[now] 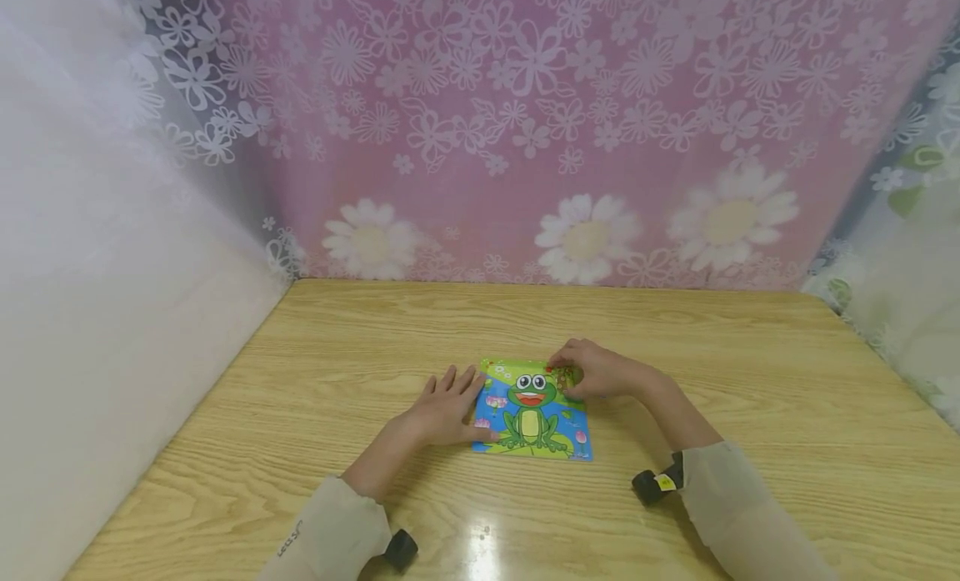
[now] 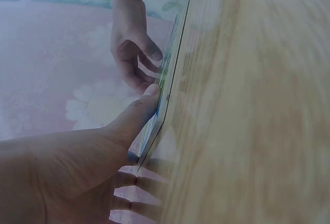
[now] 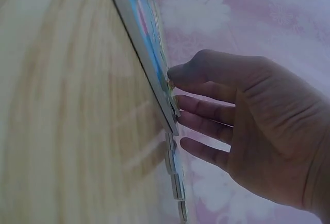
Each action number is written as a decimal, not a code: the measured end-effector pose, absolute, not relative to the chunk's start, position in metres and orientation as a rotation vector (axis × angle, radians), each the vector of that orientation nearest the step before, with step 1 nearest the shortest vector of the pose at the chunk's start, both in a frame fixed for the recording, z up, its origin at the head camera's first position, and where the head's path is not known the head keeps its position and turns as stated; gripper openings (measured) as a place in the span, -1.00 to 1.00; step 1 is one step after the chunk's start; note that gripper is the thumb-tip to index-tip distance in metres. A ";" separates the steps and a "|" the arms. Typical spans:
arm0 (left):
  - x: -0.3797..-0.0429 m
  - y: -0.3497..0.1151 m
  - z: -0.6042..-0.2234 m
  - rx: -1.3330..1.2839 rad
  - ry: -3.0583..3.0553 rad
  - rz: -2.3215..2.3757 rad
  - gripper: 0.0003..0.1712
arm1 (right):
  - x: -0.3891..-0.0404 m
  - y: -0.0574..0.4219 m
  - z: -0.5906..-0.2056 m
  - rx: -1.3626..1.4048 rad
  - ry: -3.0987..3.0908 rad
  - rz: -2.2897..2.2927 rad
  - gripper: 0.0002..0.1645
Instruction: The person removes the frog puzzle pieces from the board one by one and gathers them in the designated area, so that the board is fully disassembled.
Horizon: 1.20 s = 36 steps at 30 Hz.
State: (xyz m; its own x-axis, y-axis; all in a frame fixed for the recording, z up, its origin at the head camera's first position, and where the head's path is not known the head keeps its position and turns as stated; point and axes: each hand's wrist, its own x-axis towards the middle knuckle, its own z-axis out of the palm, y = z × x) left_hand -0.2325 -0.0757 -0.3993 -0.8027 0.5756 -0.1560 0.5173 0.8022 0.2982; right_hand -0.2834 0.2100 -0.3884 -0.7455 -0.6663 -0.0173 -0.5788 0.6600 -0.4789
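A frog jigsaw puzzle (image 1: 529, 423) with a flat, pale-edged board lies on the wooden table. Along its left side my left hand (image 1: 450, 410) steadies it, fingers spread and straight. In the left wrist view, the left thumb (image 2: 142, 103) rests on the board's edge. My right hand (image 1: 596, 368) curls over the upper right corner. There its thumb and fingers pinch a puzzle piece (image 3: 172, 86) close to the picture surface; the hand partly hides this corner in the head view.
Beyond the board's corner, several small flat pieces (image 3: 177, 185) lie in a row in the right wrist view. The wooden table (image 1: 300, 364) meets a pink floral curtain (image 1: 465, 189) at the back. A white sheet (image 1: 112, 272) hangs at the left.
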 end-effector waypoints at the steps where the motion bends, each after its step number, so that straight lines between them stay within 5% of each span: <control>1: -0.233 -0.076 -0.400 0.847 2.751 0.355 0.08 | -0.283 0.210 -0.388 -1.022 2.677 -0.671 -0.49; 36: -0.234 -0.077 -0.402 0.844 2.754 0.339 0.09 | -0.279 0.204 -0.386 -0.979 2.712 -0.654 -0.44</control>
